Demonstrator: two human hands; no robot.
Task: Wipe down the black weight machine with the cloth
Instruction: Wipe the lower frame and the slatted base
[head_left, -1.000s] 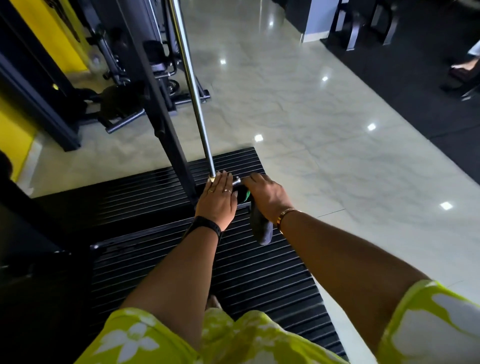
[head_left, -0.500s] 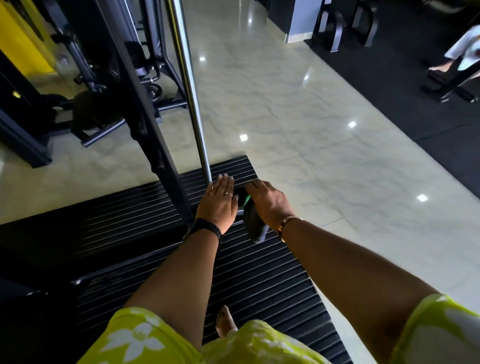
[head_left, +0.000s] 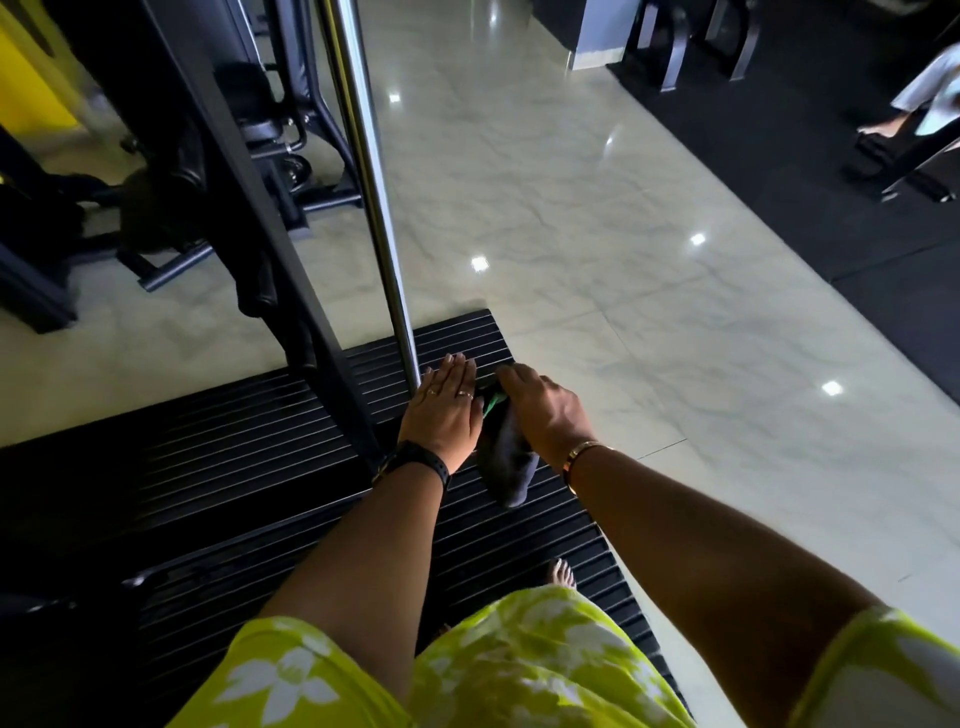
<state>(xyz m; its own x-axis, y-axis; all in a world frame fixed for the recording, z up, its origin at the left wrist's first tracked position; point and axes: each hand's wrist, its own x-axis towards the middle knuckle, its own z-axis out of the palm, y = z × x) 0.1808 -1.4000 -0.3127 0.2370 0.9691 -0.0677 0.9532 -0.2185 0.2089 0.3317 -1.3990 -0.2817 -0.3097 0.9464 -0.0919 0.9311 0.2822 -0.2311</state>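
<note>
your left hand (head_left: 441, 415) has flattened, its fingers now straight beside the foot of the steel pole (head_left: 379, 218). your view has swung right: the yellow wall (head_left: 31, 78) has nearly slipped off, and your bare foot (head_left: 561, 574) and the seated person (head_left: 930, 88) show more.

Gym: weight machine (head_left: 270, 270), rubber matting (head_left: 857, 197)

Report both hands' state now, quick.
Left hand: open, fingers straight, flat at the foot of the chrome pole.
Right hand: closed on the dark cloth, which hangs below it.
</note>
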